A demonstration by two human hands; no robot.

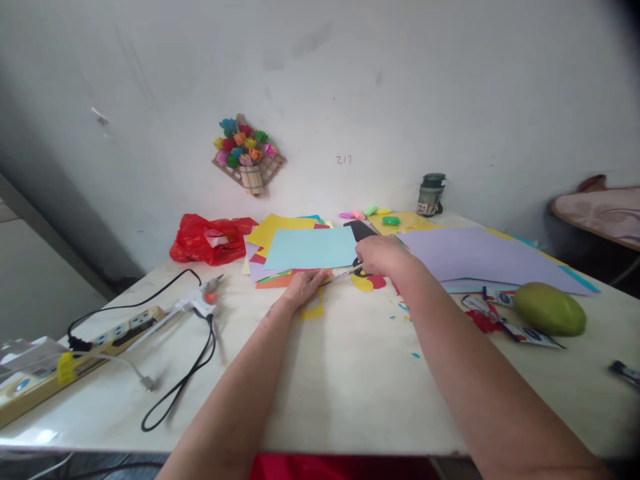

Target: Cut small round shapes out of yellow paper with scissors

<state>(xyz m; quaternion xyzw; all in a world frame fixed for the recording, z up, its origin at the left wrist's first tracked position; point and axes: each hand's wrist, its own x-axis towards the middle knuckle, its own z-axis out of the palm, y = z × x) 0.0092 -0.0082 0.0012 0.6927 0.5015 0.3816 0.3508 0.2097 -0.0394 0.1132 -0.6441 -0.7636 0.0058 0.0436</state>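
My right hand is closed round the handles of a pair of scissors, whose blades point left toward my left hand. My left hand lies on the table with its fingers pinching a yellow paper piece at the edge of a stack of coloured paper sheets. A light blue sheet tops that stack. Small yellow and red cut shapes lie just under my right hand.
A large lilac sheet covers the right back. A green mango, printed wrappers, a glue gun with black cable, a power strip, a red plastic bag and a dark jar sit around. A paper-flower basket hangs on the wall.
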